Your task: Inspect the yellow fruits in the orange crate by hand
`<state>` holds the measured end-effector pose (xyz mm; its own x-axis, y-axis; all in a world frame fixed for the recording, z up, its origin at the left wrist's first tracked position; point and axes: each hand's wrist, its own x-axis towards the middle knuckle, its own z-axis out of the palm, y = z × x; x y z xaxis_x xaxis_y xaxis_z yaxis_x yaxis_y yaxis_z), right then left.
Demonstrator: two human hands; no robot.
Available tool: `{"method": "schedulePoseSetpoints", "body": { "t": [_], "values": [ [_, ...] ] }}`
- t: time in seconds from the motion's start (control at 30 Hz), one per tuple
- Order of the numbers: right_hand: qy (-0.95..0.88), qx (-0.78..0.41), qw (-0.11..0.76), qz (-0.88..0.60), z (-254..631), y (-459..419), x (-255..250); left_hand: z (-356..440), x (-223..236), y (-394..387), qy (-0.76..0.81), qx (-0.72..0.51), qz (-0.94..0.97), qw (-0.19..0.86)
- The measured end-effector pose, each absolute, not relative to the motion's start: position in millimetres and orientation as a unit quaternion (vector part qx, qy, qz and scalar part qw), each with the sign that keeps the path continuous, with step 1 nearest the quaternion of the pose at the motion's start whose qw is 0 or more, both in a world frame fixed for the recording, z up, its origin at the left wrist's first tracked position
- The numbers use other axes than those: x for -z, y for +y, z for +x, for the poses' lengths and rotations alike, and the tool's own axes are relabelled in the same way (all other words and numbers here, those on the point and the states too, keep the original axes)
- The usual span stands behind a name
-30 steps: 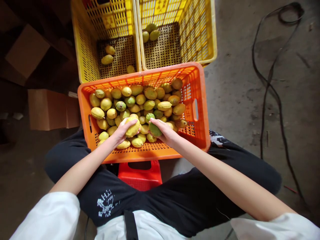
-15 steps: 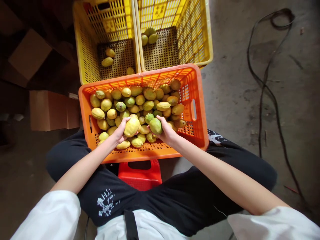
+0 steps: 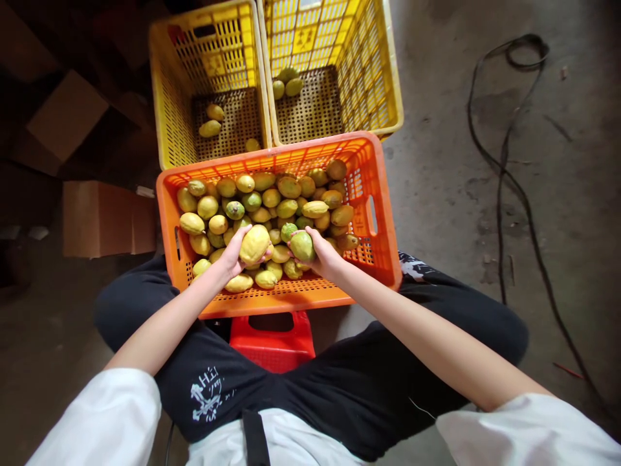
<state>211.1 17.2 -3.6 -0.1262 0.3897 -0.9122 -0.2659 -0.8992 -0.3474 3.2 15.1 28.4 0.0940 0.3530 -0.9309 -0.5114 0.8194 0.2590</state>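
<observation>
My left hand [image 3: 233,256] is closed around a plump yellow lemon [image 3: 255,244], its fingers partly hidden beneath the fruit. To its right, my right hand [image 3: 325,254] grips a green lemon [image 3: 301,246]. Both hands hover over an orange plastic crate [image 3: 279,303] filled with yellow and greenish lemons. A second small green lemon [image 3: 288,231] shows just behind the one in my right hand; whether the hand touches it, I cannot tell. Some lemons in the pile, such as a blotched one [image 3: 235,210], have dark marks.
Beyond the orange crate stand two yellow crates: the left one [image 3: 159,97] holds three yellow lemons, the right one [image 3: 395,90] three green lemons. A red stool [image 3: 272,353] sits between my legs. Cardboard boxes [image 3: 104,220] are at left, a black cable [image 3: 526,200] at right.
The view has shifted slightly, so the crates sit a little lower. Both hands keep hold of their lemons, with the green one turned slightly.
</observation>
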Motion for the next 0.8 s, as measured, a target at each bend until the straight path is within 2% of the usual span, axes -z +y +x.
{"method": "schedulePoseSetpoints", "body": {
  "t": [0.3,0.47,0.57,0.8],
  "values": [
    [-0.037,-0.78,0.308,-0.543,203.4,19.0,-27.7,13.1,-45.4,15.4,0.607,-0.289,-0.02,0.74],
    [0.032,-0.784,0.358,-0.507,190.5,39.9,-58.7,26.0,-67.1,34.1,0.579,-0.383,-0.008,0.72],
    [0.022,-0.78,0.354,-0.516,185.2,52.7,-74.2,23.0,-71.4,41.0,0.572,-0.408,-0.027,0.711],
    [0.047,-0.79,0.32,-0.521,202.7,57.4,-81.6,23.5,-71.6,47.6,0.558,-0.361,-0.059,0.745]
  ]
}}
